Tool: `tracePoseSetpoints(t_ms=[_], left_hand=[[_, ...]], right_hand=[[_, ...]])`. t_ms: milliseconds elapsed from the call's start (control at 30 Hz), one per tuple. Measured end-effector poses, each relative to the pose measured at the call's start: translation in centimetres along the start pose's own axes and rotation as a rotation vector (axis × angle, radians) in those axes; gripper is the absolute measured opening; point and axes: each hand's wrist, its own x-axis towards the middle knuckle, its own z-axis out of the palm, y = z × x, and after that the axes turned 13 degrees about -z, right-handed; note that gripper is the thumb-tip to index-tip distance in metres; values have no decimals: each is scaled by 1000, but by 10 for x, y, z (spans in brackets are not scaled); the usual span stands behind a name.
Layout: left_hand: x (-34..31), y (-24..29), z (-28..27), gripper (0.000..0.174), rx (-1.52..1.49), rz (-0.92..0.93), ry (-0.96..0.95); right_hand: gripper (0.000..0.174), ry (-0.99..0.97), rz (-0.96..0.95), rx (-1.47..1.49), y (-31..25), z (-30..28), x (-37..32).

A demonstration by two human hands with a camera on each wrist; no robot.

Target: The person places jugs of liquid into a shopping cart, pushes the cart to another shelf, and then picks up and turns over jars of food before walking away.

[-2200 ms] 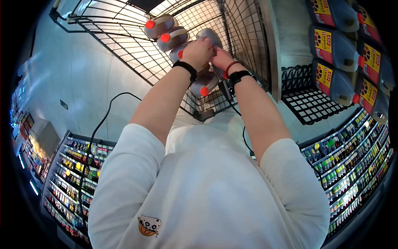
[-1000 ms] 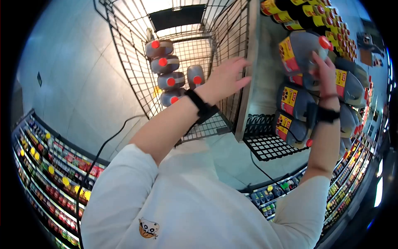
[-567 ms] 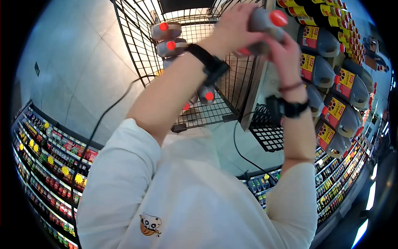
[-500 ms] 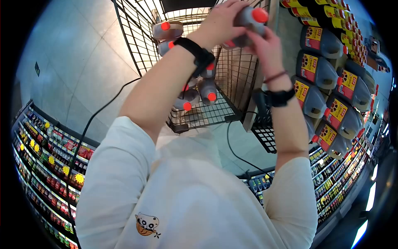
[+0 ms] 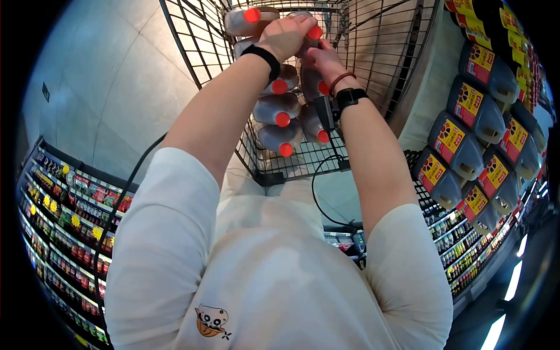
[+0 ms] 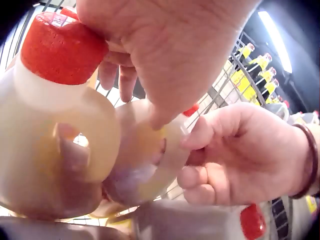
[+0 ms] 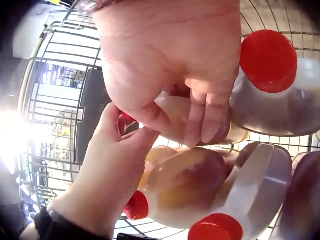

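Note:
Both hands are inside the wire shopping cart (image 5: 385, 44), at a red-capped plastic jug (image 5: 315, 32) of brown liquid towards the cart's far end. The left hand (image 5: 286, 38) lies over its top; in the left wrist view the thumb and fingers straddle this jug (image 6: 142, 150). My right hand (image 5: 324, 58) holds its near side with bent fingers, and the fingertips (image 7: 210, 117) show against it in the right wrist view. Several like jugs stand around it in two rows, among them a near one (image 5: 280, 137). The hands cover part of the held jug.
Right of the cart, a display holds more jugs (image 5: 449, 137) with yellow and red labels, with yellow-labelled bottles (image 5: 469, 23) behind. Stocked shelves (image 5: 70, 221) curve along the lower left. A black cable (image 5: 315, 192) hangs below the right wrist.
The right hand took a jug from the display and brought it to the left hand. Both hands then carried it left and down into the cart, among the other jugs.

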Motion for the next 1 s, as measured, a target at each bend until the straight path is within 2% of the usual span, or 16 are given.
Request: tracePoseSetpoints(t_ms=[133,200,233,267,300,333,367,467,533,633,800,867,900,933,967,1000], left_hand=[[1,1,-12,32,-28,-53,-112],[-16,13,-36,39,-57,-121,-158],[-22,-4,-16,31,-40,74,-19],[-32,24,-65,23,-82,-43,-234],[-44,24,-74,27,29,81,-279],[-60,11,-63,42,29,93,-113],[-73,18,-77,35,-17,50,-68],[-114,13,-87,27,11,176,-102],[-141,22,-100,27,117,289,-194],[-180,37,-111,30,265,317,-394],[-241,52,-115,34,453,348,-543],[-264,58,-116,31,386,312,-653],[-277,53,-107,32,458,305,-679],[-288,47,-97,33,527,303,-696],[-305,47,-98,36,618,378,-635],[-324,47,-100,41,708,445,-572]], right_hand=[[35,-132,89,-196,-12,-9,5],[39,-141,-51,-260,-31,-17,-29],[41,-324,-760,-731,62,-56,18],[44,-207,-282,-581,-34,-37,-48],[45,-93,-187,-520,-48,-43,-77],[43,28,-296,-713,-57,-49,-100],[42,129,-389,-644,-61,-58,-132],[29,411,-483,-259,-44,-74,-230],[22,538,-487,-351,-17,-79,-303],[23,475,-291,-625,72,-90,-405],[34,277,307,-863,266,-82,-568],[29,1,454,-832,277,-72,-631],[23,-106,230,-1103,346,-72,-656],[20,93,425,-865,385,-67,-673],[39,367,630,-531,394,-58,-689],[26,465,550,-245,403,-55,-716]])
